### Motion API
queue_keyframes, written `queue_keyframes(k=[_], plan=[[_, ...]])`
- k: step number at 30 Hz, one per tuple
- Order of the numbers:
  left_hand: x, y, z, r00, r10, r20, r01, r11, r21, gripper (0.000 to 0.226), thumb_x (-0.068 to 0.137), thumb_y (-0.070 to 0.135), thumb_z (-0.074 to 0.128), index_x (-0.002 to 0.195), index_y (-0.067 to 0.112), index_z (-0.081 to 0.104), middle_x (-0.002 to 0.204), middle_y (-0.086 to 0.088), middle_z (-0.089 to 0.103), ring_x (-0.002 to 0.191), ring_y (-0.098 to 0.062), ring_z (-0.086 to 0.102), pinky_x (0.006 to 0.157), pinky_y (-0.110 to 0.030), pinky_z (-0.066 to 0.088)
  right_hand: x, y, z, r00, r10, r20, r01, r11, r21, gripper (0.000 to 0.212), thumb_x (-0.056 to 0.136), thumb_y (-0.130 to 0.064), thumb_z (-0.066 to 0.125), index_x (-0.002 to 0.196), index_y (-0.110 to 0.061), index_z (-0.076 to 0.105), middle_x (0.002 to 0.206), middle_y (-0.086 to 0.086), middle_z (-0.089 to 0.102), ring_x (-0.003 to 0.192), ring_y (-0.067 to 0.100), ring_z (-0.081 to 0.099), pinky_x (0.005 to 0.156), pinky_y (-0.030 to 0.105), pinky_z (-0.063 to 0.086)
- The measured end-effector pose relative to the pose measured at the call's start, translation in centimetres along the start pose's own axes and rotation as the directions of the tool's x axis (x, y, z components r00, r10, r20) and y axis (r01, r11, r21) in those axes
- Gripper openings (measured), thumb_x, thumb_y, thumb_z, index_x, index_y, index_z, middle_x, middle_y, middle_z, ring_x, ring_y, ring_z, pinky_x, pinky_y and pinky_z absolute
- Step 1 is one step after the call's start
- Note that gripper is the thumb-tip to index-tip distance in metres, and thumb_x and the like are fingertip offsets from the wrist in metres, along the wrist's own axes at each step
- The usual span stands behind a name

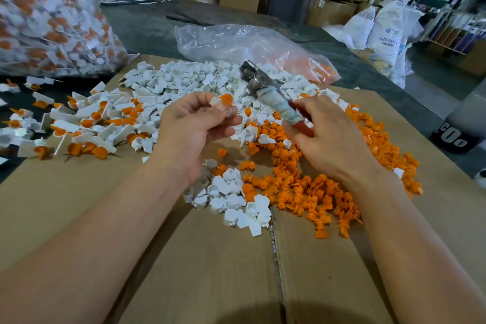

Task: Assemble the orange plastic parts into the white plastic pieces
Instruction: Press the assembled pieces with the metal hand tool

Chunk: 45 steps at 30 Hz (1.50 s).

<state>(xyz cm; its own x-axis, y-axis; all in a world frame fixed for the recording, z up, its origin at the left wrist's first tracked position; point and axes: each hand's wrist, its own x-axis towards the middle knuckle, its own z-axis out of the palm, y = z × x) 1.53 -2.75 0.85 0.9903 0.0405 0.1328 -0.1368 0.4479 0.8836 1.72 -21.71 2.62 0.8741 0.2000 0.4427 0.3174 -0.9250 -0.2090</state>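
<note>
Head view: left hand point(194, 123) above the cardboard point(210, 258), thumb and fingertips pinching a white piece point(215, 101) with an orange part point(226, 99) sitting at its top end. Right hand point(334, 137) just beside, fingers curled round the red handle of a metal tool point(265, 89), taped shaft tilted up and leftward, tool head over the white heap, apart from the pinched piece. Loose white pieces point(200, 79) heaped beyond and below the hands; loose orange parts point(302, 187) spread under and right of the right hand. Joined white-and-orange pieces point(86, 123) scattered at left. Crumpled clear bag point(236, 42) behind the heap; big filled bag point(47, 13) at far left.
</note>
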Motion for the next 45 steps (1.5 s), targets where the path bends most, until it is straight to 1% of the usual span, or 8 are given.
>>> queue_keyframes(k=[4, 7, 14, 18, 22, 30, 39, 45], plan=[[0.2, -0.1, 0.1, 0.999, 0.032, -0.029, -0.032, 0.999, -0.028, 0.020, 0.087, -0.004, 0.053, 0.073, 0.010, 0.055, 0.059, 0.002, 0.067, 0.060, -0.012, 0.068, 0.050, -0.017, 0.050, -0.2, -0.7, 0.4, 0.993, -0.013, 0.120, 0.011, 1.000, 0.022, 0.051, 0.086, -0.047, 0.048, 0.128, -0.017, 0.046, 0.107, -0.004, 0.042, 0.106, 0.014, 0.042, 0.085, 0.025, 0.031], [0.2, 0.0, 0.2, 0.998, 0.038, -0.042, -0.040, 0.998, -0.042, 0.022, 0.087, -0.004, 0.053, 0.072, 0.010, 0.055, 0.060, 0.001, 0.067, 0.058, -0.012, 0.068, 0.049, -0.017, 0.049, -0.3, -0.9, 0.5, 0.985, -0.016, 0.169, 0.009, 0.999, 0.041, 0.052, 0.087, -0.047, 0.048, 0.130, -0.018, 0.043, 0.105, -0.007, 0.036, 0.109, 0.015, 0.041, 0.086, 0.022, 0.028], [0.2, 0.0, 0.2, 0.998, 0.050, -0.044, -0.051, 0.999, -0.018, 0.018, 0.085, -0.003, 0.055, 0.073, 0.010, 0.055, 0.058, 0.002, 0.066, 0.058, -0.012, 0.068, 0.048, -0.017, 0.050, -0.2, -0.9, 0.2, 0.984, -0.057, 0.168, 0.069, 0.995, -0.068, 0.048, 0.083, -0.053, 0.041, 0.116, -0.019, 0.051, 0.096, -0.009, 0.043, 0.093, 0.009, 0.029, 0.075, 0.024, 0.023], [0.0, -0.1, 0.2, 0.997, 0.060, -0.056, -0.060, 0.998, 0.007, 0.016, 0.083, -0.002, 0.057, 0.073, 0.010, 0.056, 0.056, 0.003, 0.066, 0.057, -0.011, 0.068, 0.048, -0.016, 0.051, -0.4, -0.9, 0.1, 0.971, -0.060, 0.231, 0.052, 0.998, 0.038, 0.023, 0.084, -0.050, 0.045, 0.087, -0.028, 0.042, 0.077, -0.013, 0.039, 0.070, 0.008, 0.038, 0.057, 0.023, 0.024], [0.0, 0.0, 0.1, 0.996, 0.046, -0.077, -0.047, 0.999, -0.006, 0.017, 0.084, -0.003, 0.056, 0.073, 0.010, 0.056, 0.055, 0.004, 0.065, 0.056, -0.011, 0.067, 0.049, -0.016, 0.051, -0.5, -1.2, 0.1, 0.960, -0.087, 0.266, 0.053, 0.990, 0.134, 0.028, 0.088, -0.044, 0.049, 0.069, -0.030, 0.033, 0.070, -0.008, 0.042, 0.063, 0.007, 0.039, 0.053, 0.027, 0.026], [0.2, -0.3, -0.1, 0.992, 0.009, -0.122, -0.006, 1.000, 0.022, 0.022, 0.088, -0.006, 0.053, 0.071, 0.008, 0.054, 0.051, 0.003, 0.063, 0.052, -0.011, 0.065, 0.049, -0.017, 0.052, -0.6, -1.6, 0.2, 0.958, -0.064, 0.281, 0.021, 0.988, 0.154, 0.031, 0.089, -0.038, 0.053, 0.066, -0.031, 0.034, 0.063, -0.012, 0.041, 0.058, 0.004, 0.040, 0.052, 0.013, 0.031], [0.3, -0.2, -0.4, 0.985, -0.047, -0.167, 0.043, 0.999, -0.026, 0.026, 0.087, -0.007, 0.054, 0.066, 0.008, 0.055, 0.063, -0.009, 0.063, 0.052, -0.015, 0.066, 0.049, -0.019, 0.051, -0.6, -2.1, 0.8, 0.970, -0.069, 0.233, 0.039, 0.991, 0.131, 0.029, 0.089, -0.034, 0.056, 0.068, -0.029, 0.036, 0.061, -0.012, 0.042, 0.057, 0.005, 0.041, 0.050, 0.022, 0.031], [0.2, 0.1, -0.2, 0.984, -0.052, -0.172, 0.048, 0.998, -0.032, 0.023, 0.087, -0.006, 0.054, 0.069, 0.007, 0.055, 0.056, -0.003, 0.065, 0.053, -0.014, 0.066, 0.050, -0.019, 0.052, -0.7, -2.0, 0.8, 0.976, -0.073, 0.205, 0.050, 0.992, 0.115, 0.030, 0.088, -0.036, 0.056, 0.067, -0.028, 0.035, 0.061, -0.012, 0.041, 0.056, 0.006, 0.040, 0.050, 0.022, 0.030]])
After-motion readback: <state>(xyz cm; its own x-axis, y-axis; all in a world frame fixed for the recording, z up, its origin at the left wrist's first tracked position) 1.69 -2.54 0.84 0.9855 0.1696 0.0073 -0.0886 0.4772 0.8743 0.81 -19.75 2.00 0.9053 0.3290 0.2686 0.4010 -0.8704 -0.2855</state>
